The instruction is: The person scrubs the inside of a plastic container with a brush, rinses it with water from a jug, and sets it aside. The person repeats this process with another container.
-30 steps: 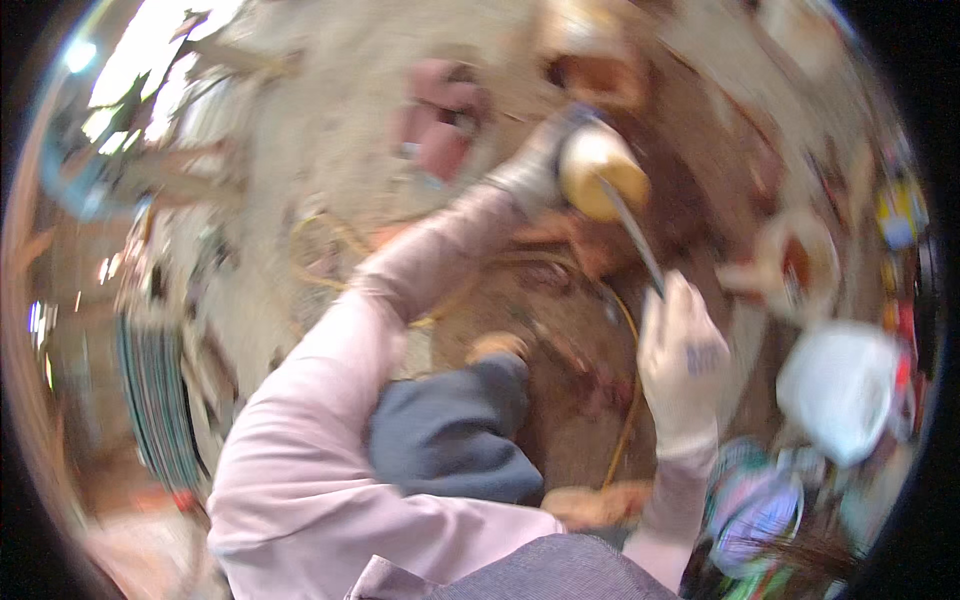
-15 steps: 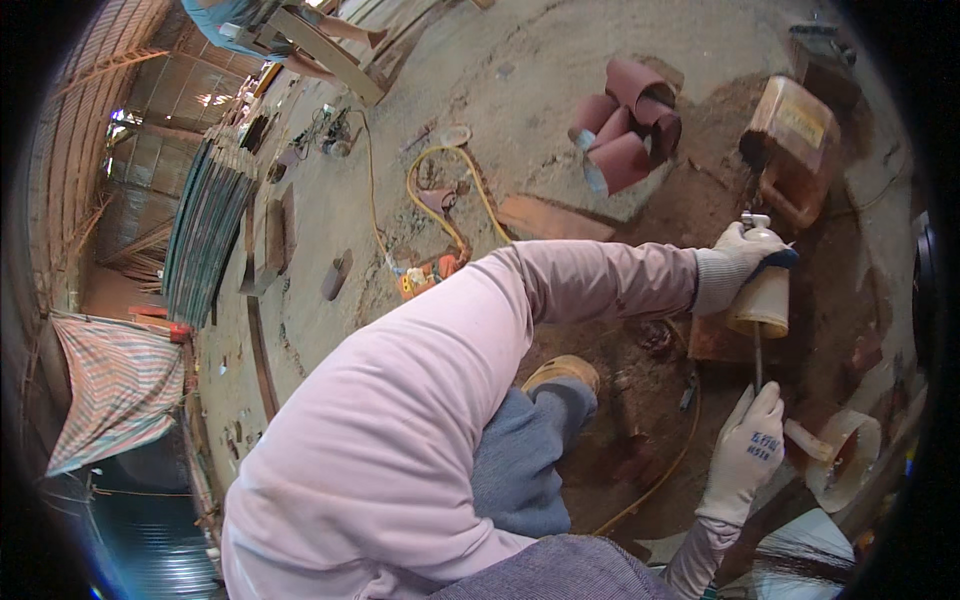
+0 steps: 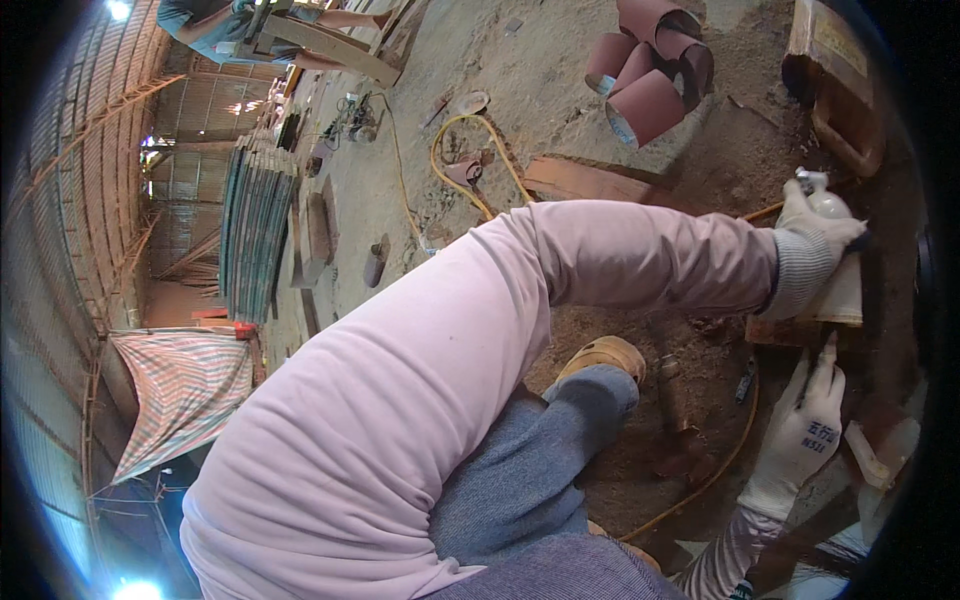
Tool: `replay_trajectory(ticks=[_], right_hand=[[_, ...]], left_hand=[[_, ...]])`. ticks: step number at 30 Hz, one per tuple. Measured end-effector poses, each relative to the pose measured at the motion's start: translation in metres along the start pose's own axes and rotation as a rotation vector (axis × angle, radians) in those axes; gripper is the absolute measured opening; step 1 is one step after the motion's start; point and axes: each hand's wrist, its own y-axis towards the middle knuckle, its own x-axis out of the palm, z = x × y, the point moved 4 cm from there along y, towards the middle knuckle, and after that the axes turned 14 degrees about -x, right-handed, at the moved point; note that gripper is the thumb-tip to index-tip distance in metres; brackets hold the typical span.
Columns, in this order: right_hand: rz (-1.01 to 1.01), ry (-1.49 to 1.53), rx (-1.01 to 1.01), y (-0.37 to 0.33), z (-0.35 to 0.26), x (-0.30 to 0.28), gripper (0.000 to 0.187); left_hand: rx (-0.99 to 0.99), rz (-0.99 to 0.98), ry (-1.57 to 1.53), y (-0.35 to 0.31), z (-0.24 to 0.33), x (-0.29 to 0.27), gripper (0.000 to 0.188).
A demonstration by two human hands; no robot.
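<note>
At the right, my gloved left hand [image 3: 815, 232] is closed around the upper part of a whitish cylinder [image 3: 842, 290] with a silver metal fitting [image 3: 812, 180] on its top. The cylinder is tilted a little. Just below it, my gloved right hand [image 3: 805, 430] points its fingers up at the cylinder's lower end. A short dark stretch of a thin rod [image 3: 806, 388] shows between those fingers; the rest of it is hidden. Beneath the cylinder, at its lower end, lies a wooden block [image 3: 775, 332].
Curled reddish-brown sheets [image 3: 655, 105] lie on the floor beyond. A dirty plastic jug [image 3: 832, 60] stands at the far right. A yellow hose [image 3: 437, 150] and a plank [image 3: 585, 180] lie past my left arm. Another person [image 3: 215, 35] is at the far left.
My view has shifted, so the scene sits differently in the frame. My right hand is now closer to the cylinder's lower end, and far less of the rod shows between them.
</note>
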Motion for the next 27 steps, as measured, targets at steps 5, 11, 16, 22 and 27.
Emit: replay_trajectory(ticks=[5,11,16,22,27], right_hand=[[0.260,0.952,0.492,-0.007,0.001,0.024,0.025],[0.334,1.758,0.820,-0.011,-0.020,0.030,0.015],[0.250,0.137,-0.109,0.008,0.004,0.003,0.029],[0.302,0.906,0.317,0.001,0.022,0.003,0.025],[0.244,2.019,0.750,-0.011,-0.015,0.028,0.027]], left_hand=[[0.193,-0.136,0.177,0.010,0.015,-0.001,0.093],[0.135,-0.415,-0.082,0.023,0.003,-0.010,0.076],[-0.025,-0.080,-0.064,0.029,-0.017,-0.017,0.039],[0.217,-0.235,-0.121,-0.025,0.022,0.008,0.033],[0.013,-0.689,0.129,0.024,0.016,-0.009,0.038]])
